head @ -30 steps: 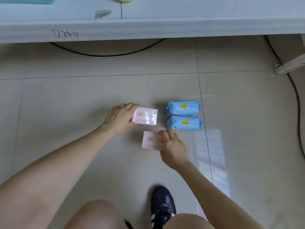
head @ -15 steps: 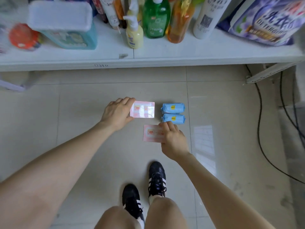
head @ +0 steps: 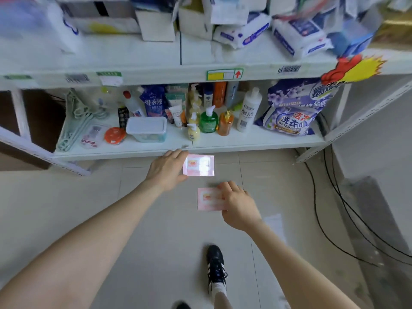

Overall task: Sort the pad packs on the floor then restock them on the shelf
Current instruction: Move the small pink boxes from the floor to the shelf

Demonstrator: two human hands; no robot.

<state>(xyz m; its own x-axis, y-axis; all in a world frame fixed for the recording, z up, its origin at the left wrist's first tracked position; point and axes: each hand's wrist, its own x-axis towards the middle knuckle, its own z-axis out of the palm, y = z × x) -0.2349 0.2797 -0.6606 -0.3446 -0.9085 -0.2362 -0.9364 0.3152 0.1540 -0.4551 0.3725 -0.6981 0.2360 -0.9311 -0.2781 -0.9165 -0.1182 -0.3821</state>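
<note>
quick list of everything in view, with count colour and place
far pink flat plastic pad pack: one, pink, left hand
near pink flat plastic pad pack: one, pink, right hand
white metal lower shelf: one, white, ahead
green plastic pump bottle: one, green, lower shelf
orange plastic pump bottle: one, orange, lower shelf
white-lidded plastic tub: one, white lid, lower shelf
black cables: several, black, floor right
black striped shoe: one, black, floor
left hand: one, grips far pack
right hand: one, grips near pack

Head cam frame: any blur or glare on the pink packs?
Head view: glare whitens the right part of the upper pink pack in the left hand; lower pink pack in the right hand soft, unglared; top shelf goods smeared by motion blur.
</note>
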